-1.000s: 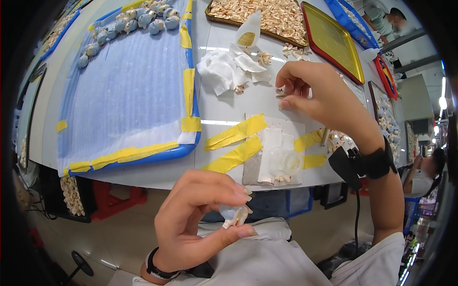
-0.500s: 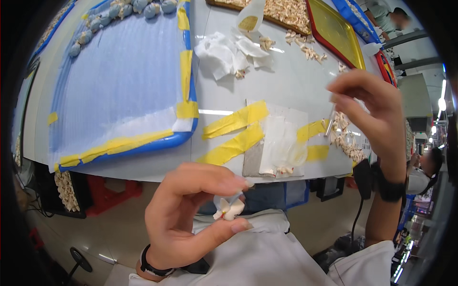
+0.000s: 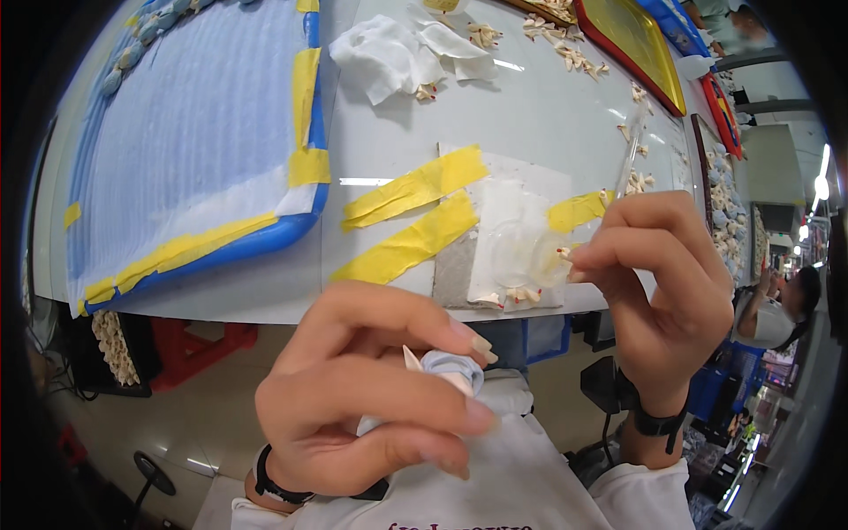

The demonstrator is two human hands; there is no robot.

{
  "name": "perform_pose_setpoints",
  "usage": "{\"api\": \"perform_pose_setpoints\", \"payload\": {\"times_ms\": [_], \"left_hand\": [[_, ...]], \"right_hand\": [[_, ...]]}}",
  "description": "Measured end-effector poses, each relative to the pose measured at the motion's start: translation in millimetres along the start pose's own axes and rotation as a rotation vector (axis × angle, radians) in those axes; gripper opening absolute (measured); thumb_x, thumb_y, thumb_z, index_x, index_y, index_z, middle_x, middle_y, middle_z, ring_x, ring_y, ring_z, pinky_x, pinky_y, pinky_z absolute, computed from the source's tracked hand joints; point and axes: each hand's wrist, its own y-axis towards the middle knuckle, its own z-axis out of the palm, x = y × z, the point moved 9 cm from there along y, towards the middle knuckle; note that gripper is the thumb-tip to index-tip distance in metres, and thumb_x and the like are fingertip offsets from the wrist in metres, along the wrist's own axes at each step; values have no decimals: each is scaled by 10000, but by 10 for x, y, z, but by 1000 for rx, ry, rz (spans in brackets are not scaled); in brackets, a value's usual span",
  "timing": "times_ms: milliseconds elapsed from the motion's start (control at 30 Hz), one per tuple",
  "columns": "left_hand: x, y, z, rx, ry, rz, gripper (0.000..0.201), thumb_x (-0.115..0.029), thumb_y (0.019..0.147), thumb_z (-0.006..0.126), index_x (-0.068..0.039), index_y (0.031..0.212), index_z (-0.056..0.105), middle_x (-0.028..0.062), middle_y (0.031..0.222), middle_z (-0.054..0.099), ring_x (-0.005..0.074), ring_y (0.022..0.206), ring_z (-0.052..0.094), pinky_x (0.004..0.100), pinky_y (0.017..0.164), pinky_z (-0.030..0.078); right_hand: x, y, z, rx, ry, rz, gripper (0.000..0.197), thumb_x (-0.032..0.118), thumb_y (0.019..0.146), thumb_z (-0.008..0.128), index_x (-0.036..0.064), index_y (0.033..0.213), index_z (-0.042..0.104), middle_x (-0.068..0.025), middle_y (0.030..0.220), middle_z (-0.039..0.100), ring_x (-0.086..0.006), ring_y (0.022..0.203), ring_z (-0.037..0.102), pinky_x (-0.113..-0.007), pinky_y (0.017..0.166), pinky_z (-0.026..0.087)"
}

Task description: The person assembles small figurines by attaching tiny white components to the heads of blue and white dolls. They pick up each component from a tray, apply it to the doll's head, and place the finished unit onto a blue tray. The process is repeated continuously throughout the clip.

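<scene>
Head view, my hands: they are apart from each other, the left lower and the right nearer to the table.
My left hand (image 3: 367,389): its fingers are closed around the blue-white figure (image 3: 455,367), in front of the table edge.
My right hand (image 3: 667,283): thumb and forefinger pinch a small piece (image 3: 564,253), beside the clear dish (image 3: 521,256).
Rod (image 3: 631,159): it rises by my right fingers; whether they grip it, I cannot tell.
Blue tray (image 3: 265,237): to the left.
</scene>
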Motion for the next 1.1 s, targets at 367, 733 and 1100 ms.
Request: {"api": "perform_pose_setpoints", "payload": {"times_ms": [367,733,1100], "left_hand": [[71,0,4,-198,-66,-117,460,-279,739,758,-11,1010,501,159,950,522,251,729,637,276,526,519],[23,-63,7,-268,58,-123,532,-321,695,791,11,1016,527,124,902,551,153,752,570,266,670,493],[-11,-135,-7,-236,187,-197,568,-320,639,814,17,1024,568,92,892,546,125,757,558,233,701,472]], "right_hand": [[89,0,-26,-56,39,-75,197,-130,609,662,-20,762,604,-99,762,535,-146,665,500,-236,567,405],[311,-259,167,-97,514,70,194,-63,676,699,44,803,600,-91,789,502,-116,647,507,-198,548,413],[339,-242,179,-92,404,-18,243,-84,563,704,51,756,649,-73,736,572,-143,617,530,-236,530,391]]}}
